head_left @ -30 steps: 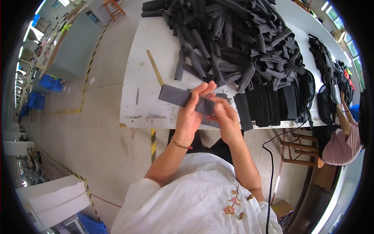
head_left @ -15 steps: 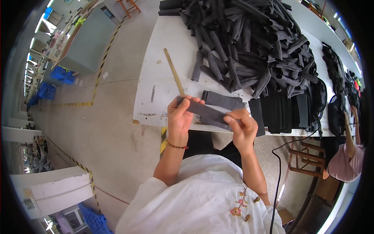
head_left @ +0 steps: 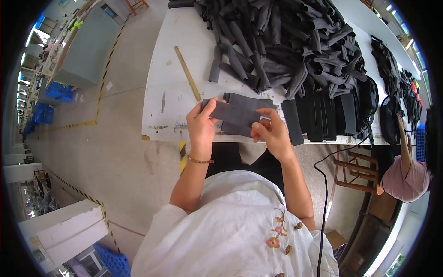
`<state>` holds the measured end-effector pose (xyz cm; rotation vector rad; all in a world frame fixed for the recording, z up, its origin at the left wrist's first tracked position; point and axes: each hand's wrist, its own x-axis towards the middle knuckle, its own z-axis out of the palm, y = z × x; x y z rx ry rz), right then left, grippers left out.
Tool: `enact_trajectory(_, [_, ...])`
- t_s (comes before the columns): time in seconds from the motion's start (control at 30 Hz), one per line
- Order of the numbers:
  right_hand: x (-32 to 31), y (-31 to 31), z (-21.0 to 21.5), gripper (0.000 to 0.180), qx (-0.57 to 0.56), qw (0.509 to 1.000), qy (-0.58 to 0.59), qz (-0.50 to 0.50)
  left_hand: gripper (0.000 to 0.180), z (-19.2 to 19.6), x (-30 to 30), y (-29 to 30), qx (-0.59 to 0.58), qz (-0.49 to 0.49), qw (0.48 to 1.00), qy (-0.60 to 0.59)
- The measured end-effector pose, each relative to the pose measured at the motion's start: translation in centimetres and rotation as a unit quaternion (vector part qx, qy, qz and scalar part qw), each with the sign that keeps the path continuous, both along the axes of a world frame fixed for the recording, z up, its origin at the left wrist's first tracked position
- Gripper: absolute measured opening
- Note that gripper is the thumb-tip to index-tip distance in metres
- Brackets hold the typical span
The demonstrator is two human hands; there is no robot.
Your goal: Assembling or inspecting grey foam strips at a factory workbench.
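Note:
A flat dark grey fabric strip (head_left: 233, 112) stretches between my two hands above the table's front edge. My left hand (head_left: 201, 123) is closed on its left end, thumb on top. At the other end, my right hand (head_left: 273, 134) pinches the strip between thumb and fingers. Just behind it, more grey strips (head_left: 251, 100) lie flat on the white table (head_left: 159, 92). Another dark piece (head_left: 237, 129) shows below the held strip; whether it hangs from it or lies on the table I cannot tell.
A big heap of rolled dark fabric tubes (head_left: 281, 41) covers the table's far side. A yellowish ruler (head_left: 187, 71) lies to the left. Flat black stacks (head_left: 318, 117) line the right front edge. A black cable (head_left: 328, 184) hangs beside me, near a wooden stool (head_left: 355, 171) and another person (head_left: 406, 177).
The held strip has gone from slanting down to the right to lying more level. My right hand's fingers have shifted on its end. The view has also shifted slightly.

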<state>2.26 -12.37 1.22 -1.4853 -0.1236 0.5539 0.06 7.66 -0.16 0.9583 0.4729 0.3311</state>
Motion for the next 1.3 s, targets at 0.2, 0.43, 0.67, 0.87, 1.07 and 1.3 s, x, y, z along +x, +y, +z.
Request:
enact_trajectory(0.2, [-0.5, -0.6, 0.6, 0.031, 0.016, 0.999, 0.038, -0.022, 0.024, -0.5, 0.2, -0.6, 0.002, -0.02, 1.0, 0.016])
enact_trajectory(0.43, [-1.6, -1.1, -2.8, 0.016, -0.064, 0.992, -0.03, -0.104, 0.023, -2.6, -1.4, -0.8, 0.009, -0.052, 0.997, 0.063])
enact_trajectory(0.67, [2.3, -3.5, -3.0, 0.016, -0.132, 0.975, -0.13, -0.126, 0.023, -1.8, 4.6, 3.2, 0.146, 0.089, 0.985, -0.008])
enact_trajectory(0.87, [0.8, -6.3, -5.0, 0.027, -0.498, 0.763, -0.346, -0.222, 0.034, -3.7, 12.6, 7.3, 0.441, 0.064, 0.894, 0.056])
enact_trajectory(1.07, [0.5, -6.2, -6.1, 0.022, -0.595, 0.699, -0.361, -0.163, 0.036, -5.4, 14.9, 6.3, 0.644, -0.053, 0.744, 0.169])
enact_trajectory(1.3, [1.6, -7.1, -5.8, 0.009, -0.617, 0.653, -0.408, -0.162, 0.03, -5.5, 11.3, 8.4, 0.313, -0.033, 0.944, 0.101])
